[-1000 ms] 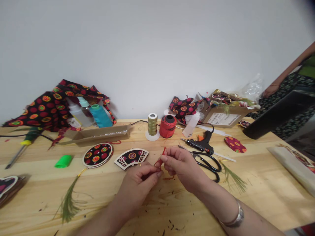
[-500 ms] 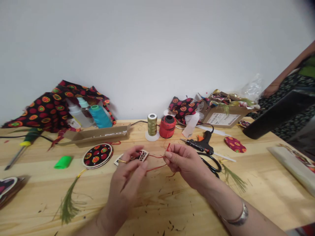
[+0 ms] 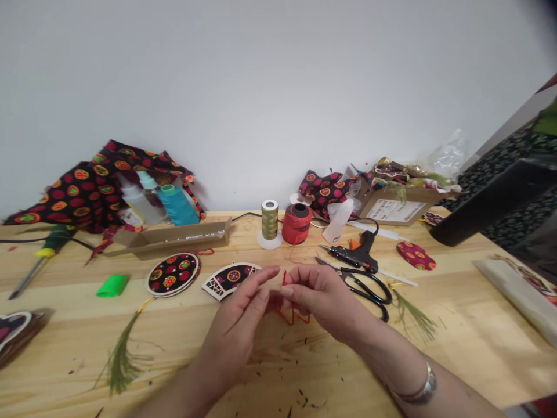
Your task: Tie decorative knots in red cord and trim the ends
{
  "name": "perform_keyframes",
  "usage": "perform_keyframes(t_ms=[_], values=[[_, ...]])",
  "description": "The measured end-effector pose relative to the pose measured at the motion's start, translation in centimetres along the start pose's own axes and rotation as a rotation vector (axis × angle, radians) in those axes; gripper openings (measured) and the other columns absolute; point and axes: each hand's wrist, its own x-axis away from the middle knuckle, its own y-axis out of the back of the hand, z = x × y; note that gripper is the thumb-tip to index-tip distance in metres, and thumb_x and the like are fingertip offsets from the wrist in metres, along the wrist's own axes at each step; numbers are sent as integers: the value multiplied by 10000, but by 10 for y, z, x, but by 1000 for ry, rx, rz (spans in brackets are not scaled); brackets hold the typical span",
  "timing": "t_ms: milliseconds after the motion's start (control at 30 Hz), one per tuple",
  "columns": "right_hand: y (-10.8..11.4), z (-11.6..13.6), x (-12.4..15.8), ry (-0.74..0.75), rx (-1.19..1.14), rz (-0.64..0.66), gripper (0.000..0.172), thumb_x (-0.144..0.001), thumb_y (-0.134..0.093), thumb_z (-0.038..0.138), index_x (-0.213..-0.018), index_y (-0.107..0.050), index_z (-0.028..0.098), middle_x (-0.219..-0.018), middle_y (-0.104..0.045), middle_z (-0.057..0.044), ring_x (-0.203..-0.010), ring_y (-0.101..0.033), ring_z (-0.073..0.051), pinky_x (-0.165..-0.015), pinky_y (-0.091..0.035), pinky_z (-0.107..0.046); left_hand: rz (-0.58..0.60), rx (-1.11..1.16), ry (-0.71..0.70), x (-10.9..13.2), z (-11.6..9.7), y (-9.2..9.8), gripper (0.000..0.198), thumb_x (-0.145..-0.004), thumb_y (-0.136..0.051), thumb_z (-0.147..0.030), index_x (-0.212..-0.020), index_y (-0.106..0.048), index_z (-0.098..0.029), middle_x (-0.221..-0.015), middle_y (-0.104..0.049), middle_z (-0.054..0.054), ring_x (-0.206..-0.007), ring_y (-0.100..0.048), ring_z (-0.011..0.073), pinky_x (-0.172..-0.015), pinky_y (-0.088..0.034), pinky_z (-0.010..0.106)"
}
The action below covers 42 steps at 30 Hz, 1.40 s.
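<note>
Here, the right hand (image 3: pixel 326 299) pinched red cord (image 3: pixel 285 278) in its fingers above the tabletop (image 3: pixel 348 371). The left hand (image 3: pixel 237 325) hung alongside, fingers loosely spread.

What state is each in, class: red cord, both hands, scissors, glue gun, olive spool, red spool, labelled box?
Red cord: pinched, slack loops below
Right hand: pinching the red cord
Left hand: fingers extended, grip unclear
Scissors: lying flat, handles apart
Glue gun: lying on its side
Olive spool: standing upright
Red spool: standing upright
Labelled box: open, heaped full
</note>
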Motion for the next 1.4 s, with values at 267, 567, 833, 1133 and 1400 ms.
perform_keyframes(t_ms=[267, 567, 833, 1133, 1400], values=[[2, -2, -3, -53, 153, -120, 115, -702, -576, 181, -593, -557, 147, -499, -498, 51, -419, -367, -55, -405, -278, -184, -11, -82, 83, -3, -1, 2, 213, -772, -619, -325, -954, -698, -245, -730, -618, -18, -608, -466, 102, -538, -363, 196], [0, -2, -4, -46, 169, -130, 89, -681, -601, 186, -610, -568, 145, -520, -533, 42, -447, -378, -58, -426, -269, -190, 6, -11, 137, -6, -3, 1, 187, -765, -620, -323, -771, -707, -158, -453, -363, -74, -450, -261, 67, -434, -179, 208], [2, -4, -4, -93, 53, -87, 146, -645, -667, 248, -632, -567, 143, -505, -513, 58, -421, -368, -44, -405, -265, -181, 87, 146, 263, -7, -4, 3, 137, -712, -675, -272, -723, -720, -143, -471, -413, -63, -413, -216, 37, -397, -137, 200], [9, -9, -4, -102, -48, 36, 214, -662, -695, 317, -651, -577, 139, -498, -522, 65, -354, -336, -21, -352, -226, -174, 117, 265, 391, -8, -6, 3, 151, -628, -749, -258, -702, -730, -128, -499, -342, -73, -431, -170, 31, -373, -102, 176], [7, -11, -5, -126, -85, 19, 242, -630, -725, 331, -675, -585, 139, -466, -509, 68, -342, -364, -31, -331, -245, -166, 99, 277, 374, -7, -3, 4, 116, -643, -725, -253, -666, -712, -140, -455, -307, -93, -394, -152, 24, -359, -97, 174]])
